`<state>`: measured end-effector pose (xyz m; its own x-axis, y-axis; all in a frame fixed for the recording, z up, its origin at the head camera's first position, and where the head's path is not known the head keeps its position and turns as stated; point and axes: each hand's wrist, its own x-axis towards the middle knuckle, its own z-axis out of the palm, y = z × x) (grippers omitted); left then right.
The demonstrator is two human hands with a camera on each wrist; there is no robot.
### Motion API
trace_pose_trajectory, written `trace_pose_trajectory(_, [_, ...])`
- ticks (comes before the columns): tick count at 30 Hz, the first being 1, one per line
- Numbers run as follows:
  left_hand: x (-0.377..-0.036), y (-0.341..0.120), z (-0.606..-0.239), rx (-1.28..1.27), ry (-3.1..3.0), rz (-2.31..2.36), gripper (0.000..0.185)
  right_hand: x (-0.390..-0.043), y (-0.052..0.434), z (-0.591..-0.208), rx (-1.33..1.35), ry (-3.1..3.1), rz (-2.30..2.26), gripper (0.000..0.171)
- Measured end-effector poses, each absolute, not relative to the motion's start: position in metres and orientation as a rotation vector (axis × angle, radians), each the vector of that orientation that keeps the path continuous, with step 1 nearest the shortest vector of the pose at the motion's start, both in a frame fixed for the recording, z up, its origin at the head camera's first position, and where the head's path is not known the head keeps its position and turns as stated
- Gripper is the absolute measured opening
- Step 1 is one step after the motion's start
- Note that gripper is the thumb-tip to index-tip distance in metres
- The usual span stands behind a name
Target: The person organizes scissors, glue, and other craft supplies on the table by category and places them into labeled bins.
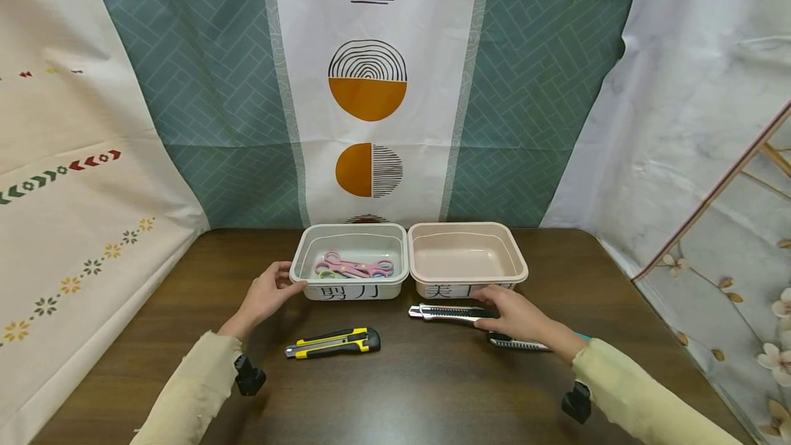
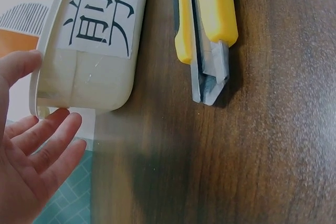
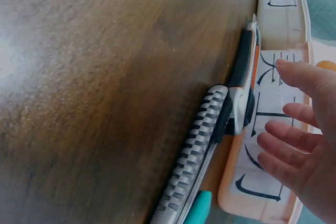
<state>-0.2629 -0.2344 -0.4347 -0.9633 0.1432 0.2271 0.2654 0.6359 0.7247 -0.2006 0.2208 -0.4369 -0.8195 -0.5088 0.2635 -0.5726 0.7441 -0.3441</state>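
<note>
My left hand [image 1: 267, 297] is at the left front corner of a pale grey bin [image 1: 296, 263]. In the left wrist view, the thumb [image 2: 23, 64] touches the rim, with loosely extended fingers [image 2: 47, 135] by the bin's end. A yellow-and-black utility knife [image 1: 334, 343] lies in front of this bin, its blade end pointing left. My right hand [image 1: 516, 314] is above the table before a pink bin [image 1: 466, 290], its fingers spread and holding nothing. Close to it are a silver-and-black utility knife [image 1: 441, 312], a ribbed grey knife [image 3: 191, 156] and a teal piece [image 3: 199, 208], partly hidden.
Several scissors [image 1: 355, 266], some pink, lie inside the grey bin. The two bins stand side by side at the back of the brown wooden table [image 1: 395, 390], each with a white label in front. A patterned curtain [image 1: 371, 177] hangs behind the table.
</note>
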Motion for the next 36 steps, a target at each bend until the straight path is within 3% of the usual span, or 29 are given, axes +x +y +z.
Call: trace_pose_trajectory(36, [-0.267, -0.234, -0.436, -0.304, -2.717, -1.259, 0.059, -0.223, 0.233, -0.465, 0.884, -2.756, 0.534, 0.039])
